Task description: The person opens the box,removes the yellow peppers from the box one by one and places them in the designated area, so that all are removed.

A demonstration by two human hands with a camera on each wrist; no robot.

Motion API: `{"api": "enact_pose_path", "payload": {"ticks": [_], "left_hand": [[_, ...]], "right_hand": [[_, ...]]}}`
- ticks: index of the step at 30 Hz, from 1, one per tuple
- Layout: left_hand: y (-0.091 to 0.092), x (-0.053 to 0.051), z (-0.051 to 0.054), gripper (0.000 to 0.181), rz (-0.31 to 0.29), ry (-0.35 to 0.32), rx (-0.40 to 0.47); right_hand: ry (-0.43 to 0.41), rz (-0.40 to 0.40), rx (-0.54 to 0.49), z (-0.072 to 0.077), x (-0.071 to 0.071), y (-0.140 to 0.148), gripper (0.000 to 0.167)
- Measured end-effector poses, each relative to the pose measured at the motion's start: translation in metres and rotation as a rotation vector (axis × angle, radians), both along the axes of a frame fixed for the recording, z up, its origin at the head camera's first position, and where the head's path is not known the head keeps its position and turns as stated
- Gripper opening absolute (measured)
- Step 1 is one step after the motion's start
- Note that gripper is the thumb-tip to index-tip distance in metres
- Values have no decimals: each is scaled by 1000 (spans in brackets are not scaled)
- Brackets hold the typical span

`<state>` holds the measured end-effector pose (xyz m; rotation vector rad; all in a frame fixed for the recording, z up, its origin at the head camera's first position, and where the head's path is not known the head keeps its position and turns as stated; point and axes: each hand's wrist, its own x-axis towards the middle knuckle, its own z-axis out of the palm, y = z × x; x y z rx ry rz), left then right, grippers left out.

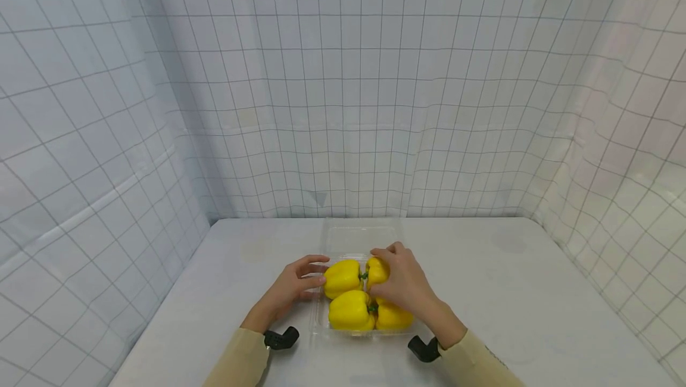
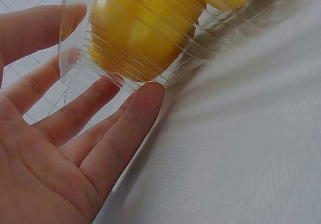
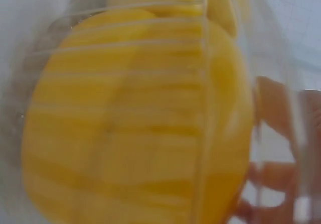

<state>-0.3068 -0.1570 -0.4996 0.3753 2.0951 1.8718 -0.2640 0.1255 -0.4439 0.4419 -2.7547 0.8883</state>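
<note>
A: Which pepper's being worked, and where?

B: Back-right yellow pepper [image 1: 377, 269], in the clear container [image 1: 323, 317], far row. Stem end faces the back-left pepper [image 1: 343, 278]; can't tell if the stems touch.

A: Right hand?

B: Right hand [image 1: 403, 278] pinches it: thumb on the near side, fingers on the far side. Exact contact is hidden. Right wrist view is blurred, mostly yellow through the ridged wall.

A: How to do this well?

B: I read the step as settling it in its slot. Hold the body, not the stem. Guide it down gently and watch stem clearance, or the stems could jam or snap. Skin looks smooth and probably slips, so use broad finger contact. Release straight up, so knuckles don't knock the front-right pepper [image 1: 393, 317].

A: Left hand?

B: Left hand [image 1: 298, 280] is at the container's left end, fingers spread, not clamped on anything. Good spot for a brace. Go light: the plastic looks thin and would likely flex if squeezed.

A: Anything else around?

B: Front-left pepper [image 1: 351, 311] in the near row, beside the front-right one. Clear lid [image 1: 361, 237] beyond the far edge, on the white table [image 1: 482, 292]. Gridded sheet [image 1: 343, 77] behind.
</note>
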Motion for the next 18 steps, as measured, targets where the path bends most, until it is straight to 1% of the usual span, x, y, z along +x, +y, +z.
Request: {"api": "enact_pose_path", "payload": {"ticks": [7, 11, 14, 18], "left_hand": [[-1, 1, 0, 58, -9, 10, -1], [-1, 0, -1, 58, -12, 11, 0], [-1, 0, -1, 58, -11, 10, 2], [0, 0, -1, 59, -8, 8, 2]], "right_hand": [[-23, -12, -18, 3, 0, 1, 67], [-34, -16, -48, 3, 0, 2, 66], [-33, -14, -76, 3, 0, 3, 65], [-15, -11, -78, 3, -1, 5, 62]]}}
